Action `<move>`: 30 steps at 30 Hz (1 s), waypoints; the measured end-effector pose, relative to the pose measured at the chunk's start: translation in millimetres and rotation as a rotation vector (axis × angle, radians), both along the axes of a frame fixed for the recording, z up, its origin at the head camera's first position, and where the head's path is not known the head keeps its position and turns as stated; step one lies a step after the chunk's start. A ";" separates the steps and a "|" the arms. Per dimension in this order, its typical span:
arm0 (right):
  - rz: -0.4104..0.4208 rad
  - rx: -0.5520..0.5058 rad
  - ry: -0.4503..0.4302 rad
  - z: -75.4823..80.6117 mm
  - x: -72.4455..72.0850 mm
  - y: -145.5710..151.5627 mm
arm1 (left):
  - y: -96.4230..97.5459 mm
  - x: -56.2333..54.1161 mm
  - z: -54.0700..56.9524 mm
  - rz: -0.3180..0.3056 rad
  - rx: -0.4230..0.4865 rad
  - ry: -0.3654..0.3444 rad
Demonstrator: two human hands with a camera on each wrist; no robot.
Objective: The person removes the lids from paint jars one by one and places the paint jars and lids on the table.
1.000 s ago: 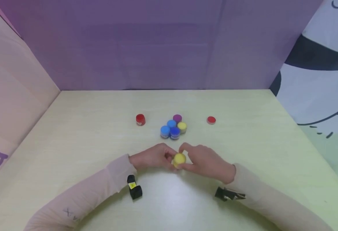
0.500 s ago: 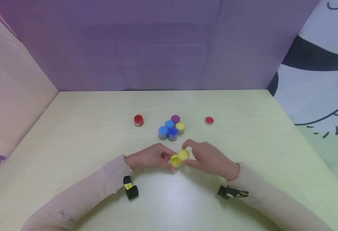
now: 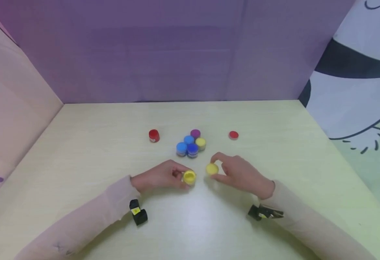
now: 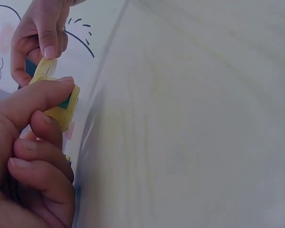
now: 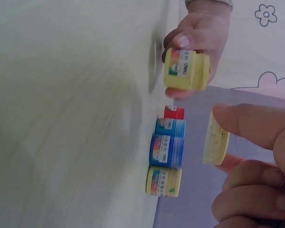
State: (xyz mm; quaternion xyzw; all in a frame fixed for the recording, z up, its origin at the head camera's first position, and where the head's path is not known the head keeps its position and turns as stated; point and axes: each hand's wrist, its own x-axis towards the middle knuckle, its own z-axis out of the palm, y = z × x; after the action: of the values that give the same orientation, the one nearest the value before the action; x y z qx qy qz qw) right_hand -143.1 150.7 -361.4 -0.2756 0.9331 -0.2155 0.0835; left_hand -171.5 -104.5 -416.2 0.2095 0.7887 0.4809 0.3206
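Head view: Your left hand (image 3: 157,176) is gripping an uncapped yellow jar (image 3: 189,177) by its sides, its mouth facing up. Your right hand (image 3: 241,177) is pinching a round yellow lid (image 3: 212,169) by its edge — the lid is hanging near the jar, with a gap between them. You are holding both over the pale table (image 3: 112,137). Beyond your hands a tight group is standing: two light blue jars (image 3: 181,148), a dark blue jar (image 3: 192,150), a purple-topped jar (image 3: 195,134) and a second yellow jar (image 3: 201,143). A red jar (image 3: 154,136) is standing apart to the group's left; a red lid (image 3: 233,135) is lying apart to its right.

Left wrist view: Your left thumb is pressing the uncapped jar, other fingers curling beneath. Your right hand is showing behind it, holding the yellow lid; lid and jar are overlapping in this line of sight, so the gap cannot be judged here.

Right wrist view: Your right thumb and a finger are clasping the lid, seen edge-on. Your left hand is holding the uncapped jar roughly upright — its neck is showing bare, its printed label (image 5: 180,64) facing this camera.
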 end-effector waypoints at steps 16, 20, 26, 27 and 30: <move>-0.127 -0.005 -0.063 -5.5 -28.3 29.7 | -40.0 -8.9 14.0 0.111 0.009 0.044; -0.171 -0.009 -0.081 -7.4 -38.5 38.1 | -49.1 -12.3 16.4 0.158 -0.030 0.060; -0.223 -0.005 -0.096 -10.0 -50.8 49.2 | -63.1 -22.1 14.0 0.238 -0.057 0.073; -0.225 -0.008 -0.097 -10.6 -52.9 50.9 | -65.9 -24.2 12.9 0.254 -0.056 0.067; -0.245 -0.018 -0.103 -13.7 -60.3 55.8 | -75.9 -30.6 9.6 0.291 -0.051 0.061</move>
State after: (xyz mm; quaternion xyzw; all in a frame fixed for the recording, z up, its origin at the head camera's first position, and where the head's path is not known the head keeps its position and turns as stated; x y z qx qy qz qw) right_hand -203.4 206.5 -375.1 -0.1488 0.9523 -0.2463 0.1018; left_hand -202.0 -180.4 -406.5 0.0991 0.8322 0.4953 0.2285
